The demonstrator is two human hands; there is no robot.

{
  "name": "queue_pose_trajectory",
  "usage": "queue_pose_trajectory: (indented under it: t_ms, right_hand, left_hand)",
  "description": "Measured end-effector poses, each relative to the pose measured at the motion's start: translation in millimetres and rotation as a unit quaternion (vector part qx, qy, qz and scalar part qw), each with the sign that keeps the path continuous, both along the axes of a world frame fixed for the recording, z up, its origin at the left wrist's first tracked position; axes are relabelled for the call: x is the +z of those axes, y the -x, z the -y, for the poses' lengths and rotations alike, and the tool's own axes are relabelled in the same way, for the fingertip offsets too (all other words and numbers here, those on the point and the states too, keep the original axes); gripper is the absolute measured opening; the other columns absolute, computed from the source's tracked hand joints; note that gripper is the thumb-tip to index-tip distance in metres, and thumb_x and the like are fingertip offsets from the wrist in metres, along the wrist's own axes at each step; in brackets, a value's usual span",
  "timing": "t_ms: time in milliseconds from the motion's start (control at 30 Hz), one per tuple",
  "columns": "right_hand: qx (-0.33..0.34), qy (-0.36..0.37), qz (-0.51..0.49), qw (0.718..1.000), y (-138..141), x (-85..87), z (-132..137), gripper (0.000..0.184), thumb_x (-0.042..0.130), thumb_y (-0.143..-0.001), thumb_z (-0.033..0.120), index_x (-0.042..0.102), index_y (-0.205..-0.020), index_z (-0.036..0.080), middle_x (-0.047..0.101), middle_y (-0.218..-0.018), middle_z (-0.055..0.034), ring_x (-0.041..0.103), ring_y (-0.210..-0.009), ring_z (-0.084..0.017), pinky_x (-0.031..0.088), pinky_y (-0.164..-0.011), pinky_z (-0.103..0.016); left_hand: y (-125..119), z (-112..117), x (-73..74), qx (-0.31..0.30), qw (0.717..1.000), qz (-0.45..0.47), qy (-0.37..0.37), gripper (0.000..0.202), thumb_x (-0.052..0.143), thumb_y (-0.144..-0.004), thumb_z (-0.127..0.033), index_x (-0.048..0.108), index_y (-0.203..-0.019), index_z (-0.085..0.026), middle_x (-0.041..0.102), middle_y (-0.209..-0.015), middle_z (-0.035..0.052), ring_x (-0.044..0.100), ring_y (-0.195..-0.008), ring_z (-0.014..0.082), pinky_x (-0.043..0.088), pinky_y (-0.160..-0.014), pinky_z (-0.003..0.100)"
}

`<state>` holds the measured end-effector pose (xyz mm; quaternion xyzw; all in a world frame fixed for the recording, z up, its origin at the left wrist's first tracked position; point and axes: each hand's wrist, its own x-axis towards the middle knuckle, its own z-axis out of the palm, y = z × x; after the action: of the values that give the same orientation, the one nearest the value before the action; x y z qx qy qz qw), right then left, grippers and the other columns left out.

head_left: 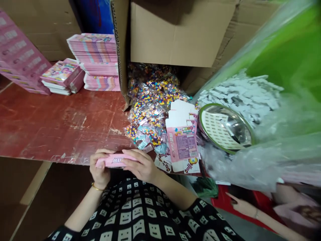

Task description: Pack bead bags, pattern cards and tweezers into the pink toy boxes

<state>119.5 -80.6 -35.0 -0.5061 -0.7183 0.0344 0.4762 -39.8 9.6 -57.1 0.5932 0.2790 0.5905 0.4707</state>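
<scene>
A pink printed box (pixel 116 160) is held narrow side up between both hands at the table's front edge. My left hand (pixel 100 165) grips its left end, with the thumb along the near side. My right hand (pixel 141 165) closes around its right end. Beyond my right hand lies a heap of clear plastic packets (pixel 149 115) full of small colourful pieces, spilling from a cardboard carton. To its right rest flattened pink boxes (pixel 182 144), overlapping, with white flaps outward. Printed cards (pixel 164 162) stick out beneath them.
Stacks of flat pink boxes (pixel 100 63) and filled boxes (pixel 61 72) stand at the back left. On the right, a green-rimmed metal bowl (pixel 247 129) holds a printed sheet and sits by a plastic bag of white pieces (pixel 240 92). Another person's hand (pixel 244 207) shows lower right.
</scene>
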Motion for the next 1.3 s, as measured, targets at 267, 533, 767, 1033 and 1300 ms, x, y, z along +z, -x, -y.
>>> queue_pose_trajectory:
  t_ms: [267, 533, 767, 1033, 1300]
  right_hand:
    - [-0.029, 0.014, -0.124, 0.992, -11, -6.0, 11, 0.029, 0.064, -0.089, 0.018, 0.066, -0.118, 0.022, 0.061, -0.131, -0.0127, 0.060, -0.119, -0.019, 0.055, -0.097, -0.037]
    - [-0.032, 0.017, -0.119, 0.992, -15, -7.6, 19, 0.035, 0.065, -0.087, 0.012, 0.065, -0.119, 0.026, 0.061, -0.132, -0.0109, 0.061, -0.117, -0.020, 0.056, -0.095, -0.037]
    - [-0.080, 0.028, -0.054, 0.995, -11, 15.4, 15, 0.036, 0.065, -0.086, 0.014, 0.065, -0.119, 0.027, 0.059, -0.135, -0.0102, 0.052, -0.129, -0.027, 0.051, -0.101, -0.051]
    - [0.072, 0.104, 0.142, 0.982, 16, 46.4, -35, 0.039, 0.051, -0.092, 0.013, 0.060, -0.130, 0.021, 0.058, -0.137, -0.0120, 0.062, -0.114, -0.026, 0.059, -0.091, -0.043]
    - [0.113, 0.100, 0.119, 0.981, -5, 30.5, -43, 0.041, 0.048, -0.094, 0.011, 0.058, -0.131, 0.028, 0.056, -0.140, -0.0066, 0.060, -0.121, -0.020, 0.056, -0.097, -0.039]
  left_hand:
    - [-10, 4, -3.8, -0.022, 1.000, -0.013, -0.002, 0.023, 0.054, -0.091, -0.041, 0.061, -0.086, -0.020, 0.065, -0.086, 0.0035, 0.062, -0.081, 0.0210, 0.047, -0.073, 0.036]
    - [-9, 4, -9.2, -0.026, 0.998, -0.025, -0.050, 0.020, 0.051, -0.093, -0.034, 0.061, -0.083, -0.019, 0.065, -0.089, 0.0043, 0.061, -0.081, 0.0203, 0.046, -0.073, 0.035]
    - [-9, 1, -11.8, -0.062, 0.996, -0.038, -0.054, 0.037, 0.048, -0.094, -0.052, 0.057, -0.112, -0.022, 0.064, -0.101, 0.0076, 0.061, -0.092, 0.0223, 0.052, -0.078, 0.039]
    - [-11, -12, -29.3, -0.015, 0.984, -0.096, -0.151, 0.050, 0.054, -0.088, -0.064, 0.062, -0.109, -0.019, 0.068, -0.092, 0.0046, 0.069, -0.079, 0.0215, 0.057, -0.069, 0.035]
    - [-15, -26, -38.7, 0.001, 0.972, -0.086, -0.218, 0.047, 0.069, -0.082, -0.056, 0.059, -0.109, -0.019, 0.070, -0.087, 0.0062, 0.069, -0.073, 0.0185, 0.057, -0.062, 0.030]
